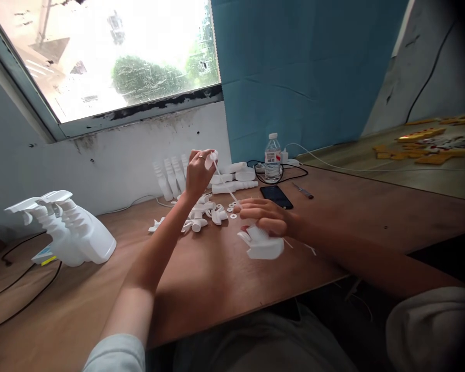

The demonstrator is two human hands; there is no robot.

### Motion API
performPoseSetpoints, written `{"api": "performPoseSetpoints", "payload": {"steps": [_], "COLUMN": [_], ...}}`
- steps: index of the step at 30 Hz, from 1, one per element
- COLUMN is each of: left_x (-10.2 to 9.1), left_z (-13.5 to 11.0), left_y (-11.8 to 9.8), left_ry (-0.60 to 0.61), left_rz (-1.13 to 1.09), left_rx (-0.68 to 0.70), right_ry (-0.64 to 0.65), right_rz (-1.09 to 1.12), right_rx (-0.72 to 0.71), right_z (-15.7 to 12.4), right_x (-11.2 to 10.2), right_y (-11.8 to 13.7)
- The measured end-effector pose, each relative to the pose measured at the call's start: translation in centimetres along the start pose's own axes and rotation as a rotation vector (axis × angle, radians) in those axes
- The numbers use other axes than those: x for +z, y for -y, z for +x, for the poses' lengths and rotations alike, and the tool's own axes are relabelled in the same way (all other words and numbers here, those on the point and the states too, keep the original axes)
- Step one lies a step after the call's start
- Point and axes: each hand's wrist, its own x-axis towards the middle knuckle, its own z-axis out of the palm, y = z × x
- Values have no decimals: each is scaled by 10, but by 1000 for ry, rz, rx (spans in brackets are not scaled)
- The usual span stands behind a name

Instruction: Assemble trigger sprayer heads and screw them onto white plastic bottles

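My left hand (198,174) is raised over the table, its fingers pinched on a small white round cap-like part (212,159). A thin white tube (225,183) slants from that part down to the fingertips of my right hand (267,214). Closed around a white trigger spray head (265,248), my right hand holds it upside down just above the tabletop; the fingers hide its neck. Behind the hands lies a pile of white spray head parts (197,214), with several flat white rings (233,216) beside it.
Assembled white spray bottles (89,232) stand at the left. White bottles (170,178) stand and lie along the wall. A water bottle (272,160), a phone (276,197), a cutter knife (303,190) and cables are at the back right. The table's front edge (271,305) runs near my lap.
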Motion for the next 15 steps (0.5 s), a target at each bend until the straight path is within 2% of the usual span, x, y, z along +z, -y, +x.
{"api": "performPoseSetpoints", "payload": {"steps": [4, 9, 11, 12, 15], "left_x": [-17, -32, -40, -44, -60], "left_z": [-15, -20, -20, -20, -18], "left_y": [2, 9, 8, 6, -7], "left_ry": [-28, -72, -60, -32, 114], "left_rz": [17, 56, 56, 49, 15], "left_rx": [81, 71, 123, 172, 315], "right_ry": [-14, -43, -113, -161, -287], "right_rz": [27, 118, 201, 254, 441], "right_rx": [-62, -5, 130, 248, 748], "right_z": [9, 12, 17, 20, 38], "right_x": [1, 3, 2, 0, -10], "right_y": [7, 16, 24, 27, 26]}}
